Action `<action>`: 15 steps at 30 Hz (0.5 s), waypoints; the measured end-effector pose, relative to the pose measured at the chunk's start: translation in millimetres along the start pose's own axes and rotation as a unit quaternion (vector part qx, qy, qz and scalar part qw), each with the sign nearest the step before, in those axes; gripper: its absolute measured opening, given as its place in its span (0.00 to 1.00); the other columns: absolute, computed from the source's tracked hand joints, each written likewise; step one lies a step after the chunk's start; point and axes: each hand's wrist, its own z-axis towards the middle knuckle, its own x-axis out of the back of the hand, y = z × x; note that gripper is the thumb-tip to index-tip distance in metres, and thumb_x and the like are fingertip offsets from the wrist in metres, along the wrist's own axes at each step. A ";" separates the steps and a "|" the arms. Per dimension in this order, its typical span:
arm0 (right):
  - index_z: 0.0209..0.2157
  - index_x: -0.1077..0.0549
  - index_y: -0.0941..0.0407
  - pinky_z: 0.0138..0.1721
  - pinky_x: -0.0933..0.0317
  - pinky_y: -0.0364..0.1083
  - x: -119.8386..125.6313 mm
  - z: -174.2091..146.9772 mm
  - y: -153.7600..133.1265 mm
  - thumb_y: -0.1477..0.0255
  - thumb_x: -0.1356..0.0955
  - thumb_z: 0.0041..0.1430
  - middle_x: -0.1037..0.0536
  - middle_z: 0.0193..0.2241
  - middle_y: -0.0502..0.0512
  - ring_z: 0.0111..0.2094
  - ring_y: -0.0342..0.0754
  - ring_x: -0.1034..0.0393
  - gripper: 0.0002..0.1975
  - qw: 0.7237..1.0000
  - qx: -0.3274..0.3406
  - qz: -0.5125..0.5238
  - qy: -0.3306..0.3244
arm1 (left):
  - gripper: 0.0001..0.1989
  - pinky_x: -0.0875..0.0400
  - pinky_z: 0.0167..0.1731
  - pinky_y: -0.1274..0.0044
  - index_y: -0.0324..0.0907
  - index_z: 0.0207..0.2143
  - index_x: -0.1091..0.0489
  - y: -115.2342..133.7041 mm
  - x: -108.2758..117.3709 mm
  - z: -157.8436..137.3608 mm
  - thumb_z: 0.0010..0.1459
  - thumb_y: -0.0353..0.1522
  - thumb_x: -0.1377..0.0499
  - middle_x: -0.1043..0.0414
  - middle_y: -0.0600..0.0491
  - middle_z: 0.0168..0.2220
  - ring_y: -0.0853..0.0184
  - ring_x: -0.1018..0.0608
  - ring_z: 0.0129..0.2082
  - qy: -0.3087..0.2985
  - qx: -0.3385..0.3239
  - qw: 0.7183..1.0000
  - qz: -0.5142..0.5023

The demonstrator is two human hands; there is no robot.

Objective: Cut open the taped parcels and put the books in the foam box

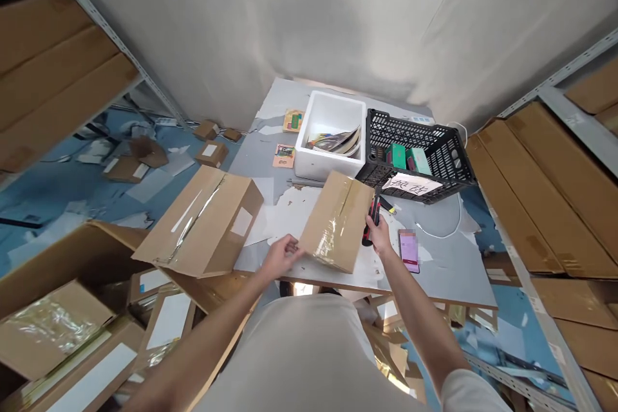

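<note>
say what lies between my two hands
Head view: a taped cardboard box lies between the left hand and the right hand, which holds a red-and-black tool.

Carton (333, 225) at table's (456, 273) near edge — phone (409, 248) right, second carton (193, 225) left, foam box (318, 164) behind, crate (444, 188) right of that (small boxes (396, 156) inside).

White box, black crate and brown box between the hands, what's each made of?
White box: probably plastic foam, matte, with thick pale walls. Black crate: likely hard plastic, perhaps slightly shiny, with lattice holes. Brown box: seemingly cardboard, dull, with a seam under glossy tape.
</note>
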 end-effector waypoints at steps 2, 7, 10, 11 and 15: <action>0.36 0.32 0.56 0.33 0.34 0.46 4.6 -9.8 3.2 0.59 0.30 0.46 0.23 0.34 0.54 0.31 0.46 0.30 0.19 0.999 0.023 -0.034 -0.011 | 0.13 0.31 0.29 0.75 0.43 0.31 0.37 4.6 -18.1 -15.4 0.49 0.41 0.41 0.29 0.55 0.27 0.66 0.24 0.28 -0.022 0.001 1.000 0.004; 0.38 0.31 0.56 0.38 0.35 0.48 13.7 -36.4 4.9 0.59 0.32 0.50 0.22 0.33 0.55 0.36 0.49 0.29 0.18 0.994 0.047 -0.099 0.000 | 0.13 0.30 0.34 0.72 0.43 0.33 0.37 13.0 -26.0 -23.2 0.48 0.40 0.40 0.28 0.53 0.32 0.65 0.25 0.33 -0.058 -0.008 0.998 0.038; 0.38 0.31 0.56 0.36 0.34 0.46 24.9 -61.2 7.4 0.58 0.33 0.51 0.22 0.35 0.55 0.36 0.47 0.29 0.17 0.994 0.035 -0.102 0.012 | 0.20 0.30 0.38 0.70 0.44 0.40 0.36 21.0 -13.1 -2.1 0.47 0.43 0.39 0.29 0.50 0.41 0.62 0.25 0.41 -0.082 -0.015 0.994 0.073; 0.38 0.31 0.55 0.34 0.34 0.45 29.9 -71.5 9.8 0.57 0.33 0.51 0.23 0.36 0.55 0.34 0.46 0.29 0.18 0.995 0.022 -0.098 0.015 | 0.22 0.29 0.39 0.69 0.44 0.43 0.37 25.0 -8.9 10.0 0.47 0.44 0.40 0.30 0.48 0.44 0.61 0.26 0.43 -0.080 -0.015 0.993 0.083; 0.36 0.32 0.53 0.24 0.37 0.42 47.9 -117.9 24.8 0.56 0.31 0.50 0.24 0.28 0.50 0.23 0.42 0.32 0.17 0.996 -0.059 -0.054 0.048 | 0.26 0.33 0.47 0.64 0.41 0.52 0.41 48.4 -0.5 83.0 0.53 0.44 0.45 0.37 0.43 0.53 0.57 0.29 0.50 -0.030 -0.062 0.986 0.153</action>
